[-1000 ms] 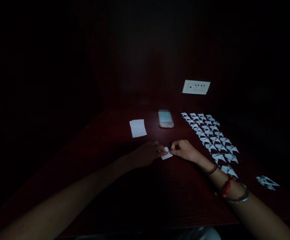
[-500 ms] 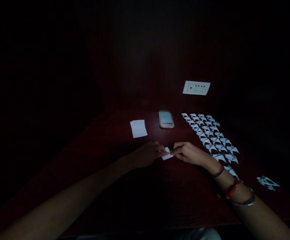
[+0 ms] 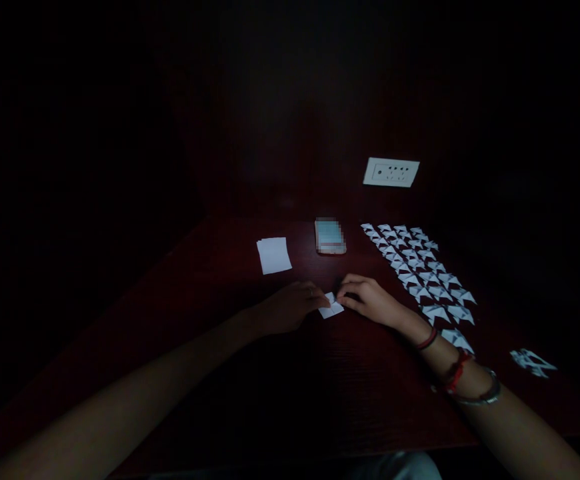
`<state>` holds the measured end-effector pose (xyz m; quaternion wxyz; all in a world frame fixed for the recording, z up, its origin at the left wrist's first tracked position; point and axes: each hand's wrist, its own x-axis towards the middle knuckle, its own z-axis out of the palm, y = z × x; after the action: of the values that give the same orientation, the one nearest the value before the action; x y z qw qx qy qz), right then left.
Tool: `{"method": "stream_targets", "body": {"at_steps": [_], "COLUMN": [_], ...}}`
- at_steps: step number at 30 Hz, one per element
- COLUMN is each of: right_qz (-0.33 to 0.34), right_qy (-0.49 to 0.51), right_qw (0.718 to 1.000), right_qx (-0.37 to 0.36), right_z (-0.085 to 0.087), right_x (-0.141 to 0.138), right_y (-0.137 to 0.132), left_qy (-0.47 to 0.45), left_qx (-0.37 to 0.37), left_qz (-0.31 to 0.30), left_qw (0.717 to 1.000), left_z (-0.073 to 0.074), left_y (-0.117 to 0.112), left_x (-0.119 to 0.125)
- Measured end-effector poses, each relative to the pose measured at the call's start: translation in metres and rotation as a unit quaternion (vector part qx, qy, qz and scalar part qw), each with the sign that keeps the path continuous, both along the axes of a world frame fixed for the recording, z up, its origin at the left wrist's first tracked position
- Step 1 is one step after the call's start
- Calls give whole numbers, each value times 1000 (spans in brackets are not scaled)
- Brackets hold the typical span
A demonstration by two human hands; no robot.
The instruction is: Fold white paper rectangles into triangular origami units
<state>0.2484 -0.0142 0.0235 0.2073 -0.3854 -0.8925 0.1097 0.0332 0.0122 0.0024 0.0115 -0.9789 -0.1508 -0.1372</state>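
A small folded piece of white paper lies on the dark red table between my two hands. My left hand grips its left side, thumb and fingers at the edge; a ring shows on one finger. At the paper's upper right edge, my right hand has its fingers bent and the fingertips pinched on the paper. Bracelets circle my right wrist. The creases are too dim to make out in full.
A stack of white paper sheets lies beyond my left hand, a phone to its right. Rows of folded paper figures fill the right side. A paper bundle sits farther right. A socket plate is on the back wall.
My right hand has shifted slightly left and up to the paper's upper edge, its fingers more spread. More of the folded paper shows. The whole view has moved a little.
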Motion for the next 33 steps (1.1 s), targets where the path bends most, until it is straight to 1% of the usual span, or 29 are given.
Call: {"method": "stream_targets", "body": {"at_steps": [7,12,16,21,28,33], "right_qz": [-29,-35,-36,-54,-72,-75], "right_qy": [-10,-17,-9,1,-1,-4], "right_qw": [999,999,999,998,997,996], "right_qx": [-18,-29,-29,-37,-38,-44], "right_z": [-8,-7,-6,-6,-9,-9], "right_x": [-2,-3,-4,-5,-6,-6], "right_y": [7,8,7,7,7,8], "left_qy": [-6,-12,1,7,-9,13], "left_qx": [4,0,8,17,5,6], "left_qz": [-15,-14,-9,-2,8,6], "left_qw": [1000,1000,1000,1000,1000,1000], "left_z": [-4,-2,-1,-3,-4,-1], "left_y": [4,3,1,2,1,0], "left_x": [1,1,0,1,2,2]}}
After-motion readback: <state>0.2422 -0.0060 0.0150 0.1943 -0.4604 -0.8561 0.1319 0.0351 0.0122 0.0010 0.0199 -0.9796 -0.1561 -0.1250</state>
